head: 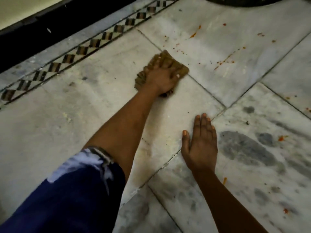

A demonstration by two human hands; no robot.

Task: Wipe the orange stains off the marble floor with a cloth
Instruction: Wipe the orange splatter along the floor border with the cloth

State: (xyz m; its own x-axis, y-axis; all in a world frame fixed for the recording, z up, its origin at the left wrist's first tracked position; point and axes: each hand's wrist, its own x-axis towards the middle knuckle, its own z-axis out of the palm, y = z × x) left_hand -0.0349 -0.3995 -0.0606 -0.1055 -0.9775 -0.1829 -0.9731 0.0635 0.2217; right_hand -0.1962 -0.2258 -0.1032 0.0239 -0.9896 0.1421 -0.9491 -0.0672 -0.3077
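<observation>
A tan-brown cloth (175, 64) lies crumpled on the grey-white marble floor (84, 132), at the joint between two slabs. My left hand (161, 78) presses down on it, fingers curled over the fabric and the cloth bunched under the palm. My right hand (201, 143) rests flat on the floor nearer to me, fingers straight, holding nothing. Orange stains lie beyond the cloth to its right: a streak (195, 33) and a trail of speckles (223, 62). More orange spots sit at the right (282, 137) and near my right forearm (224, 179).
A checkered black-and-white inlay border (87, 46) runs diagonally at the upper left, with a dark skirting and wall (42, 31) behind it. Dark grey smudges (244, 148) mark the slab right of my right hand. A dark curved edge (244, 1) shows at the top.
</observation>
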